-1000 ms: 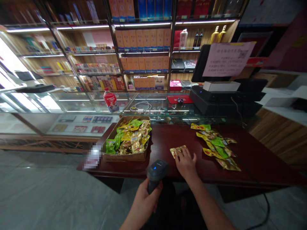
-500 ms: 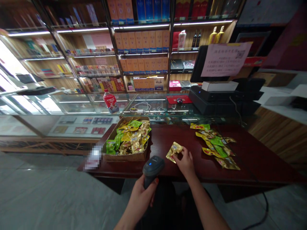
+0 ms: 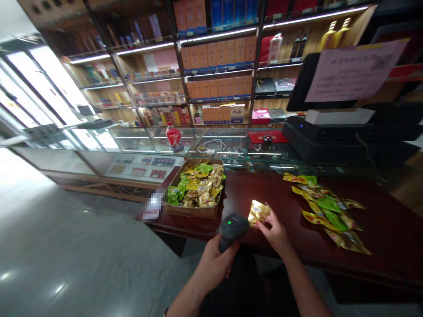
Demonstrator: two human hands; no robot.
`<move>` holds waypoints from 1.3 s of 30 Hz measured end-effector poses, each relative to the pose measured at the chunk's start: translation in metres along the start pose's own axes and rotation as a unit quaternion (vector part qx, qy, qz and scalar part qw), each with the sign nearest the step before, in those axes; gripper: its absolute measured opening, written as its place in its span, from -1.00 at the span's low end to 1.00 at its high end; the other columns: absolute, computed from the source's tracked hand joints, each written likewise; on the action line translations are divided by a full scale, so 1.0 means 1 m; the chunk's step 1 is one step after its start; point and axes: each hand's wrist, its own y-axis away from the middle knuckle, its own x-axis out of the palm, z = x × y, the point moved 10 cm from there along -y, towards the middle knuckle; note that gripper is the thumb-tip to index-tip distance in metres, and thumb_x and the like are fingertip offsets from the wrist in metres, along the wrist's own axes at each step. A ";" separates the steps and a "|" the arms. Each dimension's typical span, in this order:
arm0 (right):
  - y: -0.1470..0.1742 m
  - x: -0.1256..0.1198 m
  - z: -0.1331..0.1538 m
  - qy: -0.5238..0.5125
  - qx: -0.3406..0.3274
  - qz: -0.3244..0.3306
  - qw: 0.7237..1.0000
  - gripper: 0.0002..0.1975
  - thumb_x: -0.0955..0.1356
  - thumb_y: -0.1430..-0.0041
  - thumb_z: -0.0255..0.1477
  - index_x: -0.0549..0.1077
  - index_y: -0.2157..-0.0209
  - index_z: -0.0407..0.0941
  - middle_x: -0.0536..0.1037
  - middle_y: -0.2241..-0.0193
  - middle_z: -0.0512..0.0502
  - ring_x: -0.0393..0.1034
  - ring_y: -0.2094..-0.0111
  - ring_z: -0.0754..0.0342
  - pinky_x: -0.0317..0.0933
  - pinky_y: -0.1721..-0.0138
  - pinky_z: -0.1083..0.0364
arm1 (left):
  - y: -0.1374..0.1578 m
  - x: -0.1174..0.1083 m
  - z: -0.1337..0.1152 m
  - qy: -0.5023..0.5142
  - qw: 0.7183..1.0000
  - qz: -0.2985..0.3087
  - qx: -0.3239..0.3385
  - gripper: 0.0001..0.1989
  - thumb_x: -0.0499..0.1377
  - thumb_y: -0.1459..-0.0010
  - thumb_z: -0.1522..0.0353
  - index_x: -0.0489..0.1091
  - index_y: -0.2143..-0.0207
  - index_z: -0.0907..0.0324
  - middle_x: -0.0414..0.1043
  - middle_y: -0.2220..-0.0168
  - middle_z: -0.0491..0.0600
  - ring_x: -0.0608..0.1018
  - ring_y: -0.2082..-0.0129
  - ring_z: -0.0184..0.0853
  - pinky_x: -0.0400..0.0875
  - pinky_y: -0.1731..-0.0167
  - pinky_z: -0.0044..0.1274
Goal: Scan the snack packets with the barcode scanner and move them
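Note:
My left hand (image 3: 216, 262) is wrapped round the handle of a dark barcode scanner (image 3: 234, 226), on which a small green light shows. In my right hand (image 3: 273, 231) is a gold snack packet (image 3: 257, 213), pinched at its right edge just above the table and close to the scanner's head. Left of the scanner, a cardboard box (image 3: 191, 211) is heaped with gold, yellow and green snack packets (image 3: 201, 185). Several more packets (image 3: 328, 203) lie in a loose pile on the right part of the dark red table (image 3: 238, 185).
Behind the table runs a glass display counter (image 3: 148, 136) bearing a red bottle (image 3: 174, 138), a white cable (image 3: 211, 147) and a mouse (image 3: 267, 138) on a red mat. A monitor (image 3: 300, 83) with a pink notice (image 3: 353, 72) stands at the right. Stocked shelves line the wall.
The view has swung left, so things appear farther right. The scanner's light has turned from blue to green. The gold packet is turned a little and nearer the scanner.

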 end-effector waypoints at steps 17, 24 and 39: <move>-0.023 0.002 -0.017 -0.142 0.088 -0.026 0.986 -0.25 0.51 0.14 -0.07 0.41 -0.09 -0.08 0.63 0.09 -0.25 0.58 0.11 -0.18 0.46 0.06 -0.10 | 0.009 -0.005 0.009 0.042 0.999 0.022 0.001 -0.72 0.21 -0.15 0.16 0.31 0.28 0.19 0.15 0.71 -0.28 0.21 0.77 -0.51 0.12 0.79 -0.68; -0.085 0.089 0.105 -0.250 0.027 0.060 0.966 -0.03 0.57 0.22 -0.11 0.26 -0.24 -0.05 0.62 0.24 -0.07 0.56 0.19 -0.07 0.47 0.09 -0.09 | 0.013 -0.018 0.020 0.047 0.999 -0.005 -0.016 -0.70 0.21 -0.15 0.16 0.32 0.25 0.21 0.15 0.72 -0.29 0.20 0.78 -0.51 0.09 0.80 -0.67; -0.072 -0.117 -0.011 0.410 0.084 -0.270 0.867 -0.21 0.29 -0.14 -0.01 0.36 -0.23 -0.29 0.04 -0.31 -0.79 -0.18 -0.33 -0.68 -0.19 0.01 -0.68 | 0.009 -0.029 0.028 0.053 0.998 -0.005 -0.034 -0.75 0.19 -0.13 0.22 0.32 0.25 0.20 0.14 0.70 -0.31 0.21 0.78 -0.50 0.08 0.78 -0.66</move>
